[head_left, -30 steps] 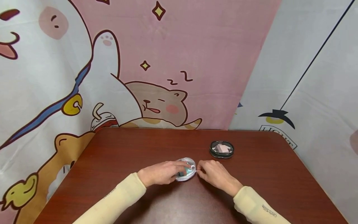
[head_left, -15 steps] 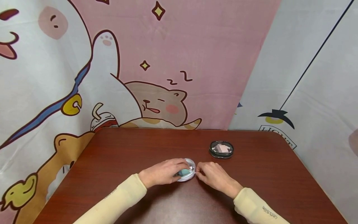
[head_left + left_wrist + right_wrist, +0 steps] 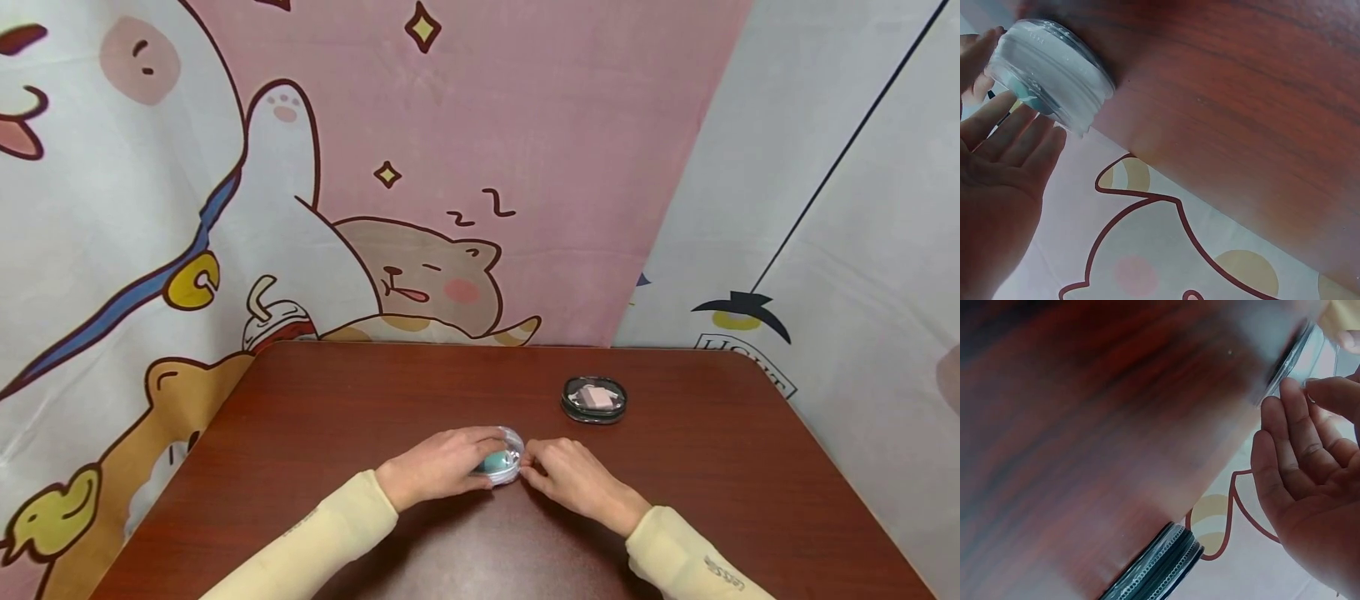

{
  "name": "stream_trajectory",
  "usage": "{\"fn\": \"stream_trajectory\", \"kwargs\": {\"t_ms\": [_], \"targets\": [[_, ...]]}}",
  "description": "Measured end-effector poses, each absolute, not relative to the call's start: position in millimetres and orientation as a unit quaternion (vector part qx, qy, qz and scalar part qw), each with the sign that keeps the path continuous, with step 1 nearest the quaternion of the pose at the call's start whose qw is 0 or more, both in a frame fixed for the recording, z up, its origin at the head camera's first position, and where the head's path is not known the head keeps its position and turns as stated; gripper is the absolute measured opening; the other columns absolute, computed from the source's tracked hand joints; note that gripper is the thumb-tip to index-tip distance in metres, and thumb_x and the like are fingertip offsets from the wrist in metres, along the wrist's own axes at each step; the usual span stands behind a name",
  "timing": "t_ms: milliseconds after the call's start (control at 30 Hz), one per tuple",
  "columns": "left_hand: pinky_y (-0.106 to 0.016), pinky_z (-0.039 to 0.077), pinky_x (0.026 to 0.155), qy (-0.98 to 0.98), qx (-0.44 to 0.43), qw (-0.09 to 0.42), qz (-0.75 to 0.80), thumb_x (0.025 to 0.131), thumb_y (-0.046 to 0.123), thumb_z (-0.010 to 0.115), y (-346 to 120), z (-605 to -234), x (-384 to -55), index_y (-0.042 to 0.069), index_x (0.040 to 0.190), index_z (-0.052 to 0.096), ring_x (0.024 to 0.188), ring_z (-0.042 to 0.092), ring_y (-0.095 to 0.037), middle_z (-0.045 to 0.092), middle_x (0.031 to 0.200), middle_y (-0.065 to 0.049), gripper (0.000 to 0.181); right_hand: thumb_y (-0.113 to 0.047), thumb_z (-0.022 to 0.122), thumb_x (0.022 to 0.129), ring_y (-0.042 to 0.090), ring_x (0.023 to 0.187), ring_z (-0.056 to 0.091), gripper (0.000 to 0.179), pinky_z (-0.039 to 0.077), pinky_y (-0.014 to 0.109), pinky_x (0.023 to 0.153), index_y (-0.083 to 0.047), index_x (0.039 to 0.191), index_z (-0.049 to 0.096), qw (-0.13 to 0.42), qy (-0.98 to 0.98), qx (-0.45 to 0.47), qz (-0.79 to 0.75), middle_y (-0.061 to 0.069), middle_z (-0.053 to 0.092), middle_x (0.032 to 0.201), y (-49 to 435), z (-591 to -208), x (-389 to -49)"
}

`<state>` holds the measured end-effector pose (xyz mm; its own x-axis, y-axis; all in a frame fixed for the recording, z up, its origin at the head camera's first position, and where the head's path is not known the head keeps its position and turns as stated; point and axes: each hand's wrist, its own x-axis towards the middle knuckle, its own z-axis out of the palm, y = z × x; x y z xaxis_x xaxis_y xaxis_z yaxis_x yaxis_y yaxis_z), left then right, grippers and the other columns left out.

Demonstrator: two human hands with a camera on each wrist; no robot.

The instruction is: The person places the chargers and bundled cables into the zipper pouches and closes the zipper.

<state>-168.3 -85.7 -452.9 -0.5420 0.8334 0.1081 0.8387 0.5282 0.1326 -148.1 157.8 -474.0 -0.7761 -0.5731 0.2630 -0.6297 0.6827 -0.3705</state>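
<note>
A small clear round pouch with a whitish zippered side [image 3: 1054, 72] lies on the table, teal contents showing through its top. My left hand [image 3: 438, 468] grips it from the left, fingers over the top and thumb at the near side. Those fingers cover the pouch's left part in the head view. At its right edge, my right hand [image 3: 576, 477] pinches the zipper pull between thumb and index finger. In the right wrist view the other fingers of this right hand [image 3: 1310, 456] lie alongside, near the pouch [image 3: 1310, 353]. The pull itself is mostly hidden by the fingertips.
Behind my right hand stands a black-edged clear oval pouch [image 3: 595, 402] with pale pink contents. Its zippered side [image 3: 1155, 570] shows in the right wrist view. The brown wooden table [image 3: 360, 392] ends at a cartoon-printed cloth backdrop [image 3: 570, 167].
My left fingers have shifted on the pouch, the thumb now at its near side. My right hand has moved slightly left and nearer to me. The black-edged pouch has stayed put.
</note>
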Motion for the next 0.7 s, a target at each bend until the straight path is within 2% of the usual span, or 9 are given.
{"fn": "stream_trajectory", "kwargs": {"t_ms": [400,700], "targets": [[-0.032,0.047,0.108,-0.872,-0.48,-0.005,-0.099,0.096,0.026,0.076,-89.5,-455.3,-168.4,0.01,0.141,0.062,0.136,0.054,-0.015,0.056,0.149,-0.005,0.05,-0.014,0.079,0.09,-0.001,0.061,0.047,0.021,0.041,0.022,0.052,-0.023,0.082,0.062,0.081,-0.917,0.335,0.201,-0.018,0.055,0.073,159.7,-474.9,-146.5],[-0.032,0.046,0.109,-0.868,-0.488,-0.012,-0.095,0.097,0.025,0.075,-90.9,-454.4,-170.2,0.009,0.142,0.061,0.137,0.052,-0.015,0.058,0.148,-0.005,0.05,-0.013,0.08,0.088,0.0,0.062,0.05,0.02,0.044,0.023,0.053,-0.022,0.082,0.064,0.101,-0.919,0.333,0.183,-0.017,0.056,0.074,163.7,-477.0,-148.4]]}}
